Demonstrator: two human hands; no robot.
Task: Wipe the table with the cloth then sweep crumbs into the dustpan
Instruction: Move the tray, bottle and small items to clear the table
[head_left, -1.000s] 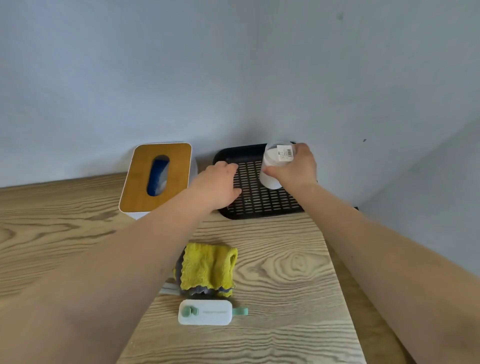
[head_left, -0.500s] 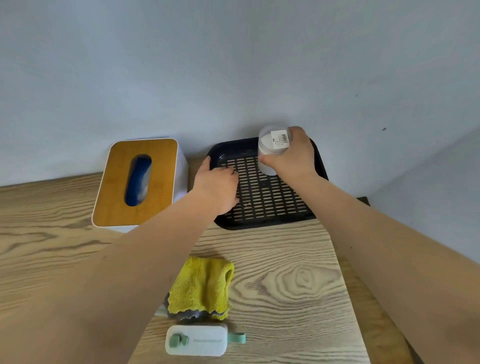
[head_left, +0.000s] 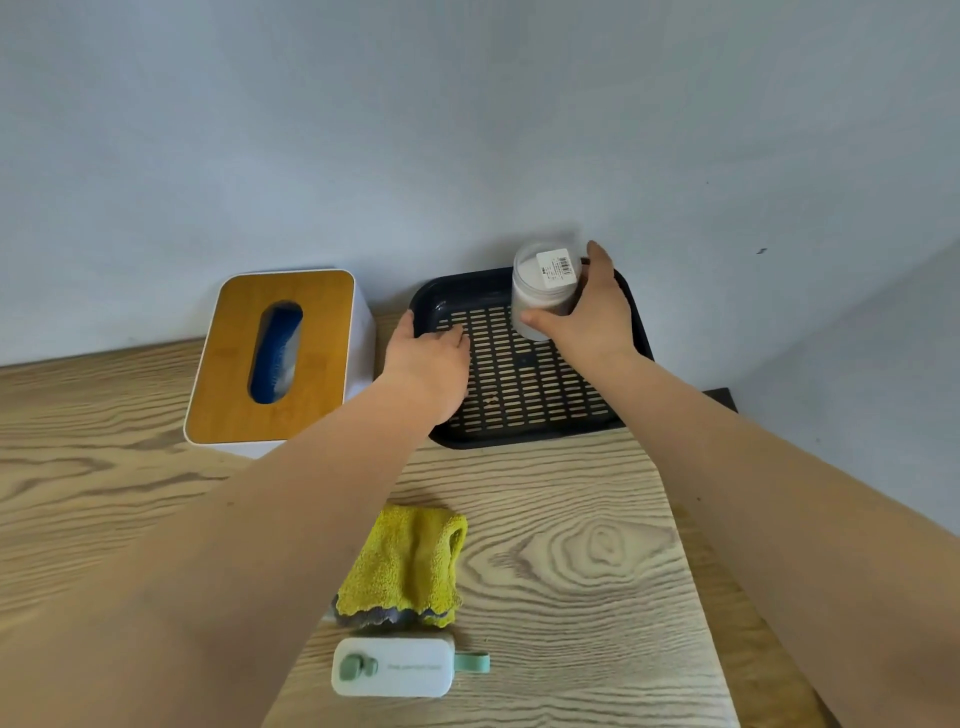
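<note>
Pale blue-grey wall fills the upper half of my view, and below it runs a wood-grain table (head_left: 597, 545) whose right edge falls away toward the corner. At the back of that table, against the wall, I see a black slotted tray (head_left: 530, 395) lying flat. My right hand (head_left: 587, 317) grips a white cup (head_left: 543, 291) held upside down over the tray's far part, thumb on its near side and fingers round the back; a barcode sticker shows on the upturned base. I cannot tell whether the cup's rim touches the tray. My left hand (head_left: 428, 364) rests on the tray's left side with its fingers laid loosely flat on the slats and its thumb at the left rim, gripping nothing. Just left of the tray stands a white tissue box (head_left: 283, 358) with a wooden top and a dark oval slot. Nearer to me, well apart from both hands, the yellow cloth (head_left: 408, 566) lies crumpled on the table, a grey underside showing at its near edge. Just in front of it sits a small white cleaning tool (head_left: 392, 673) with a green button and a green loop at its right end.
</note>
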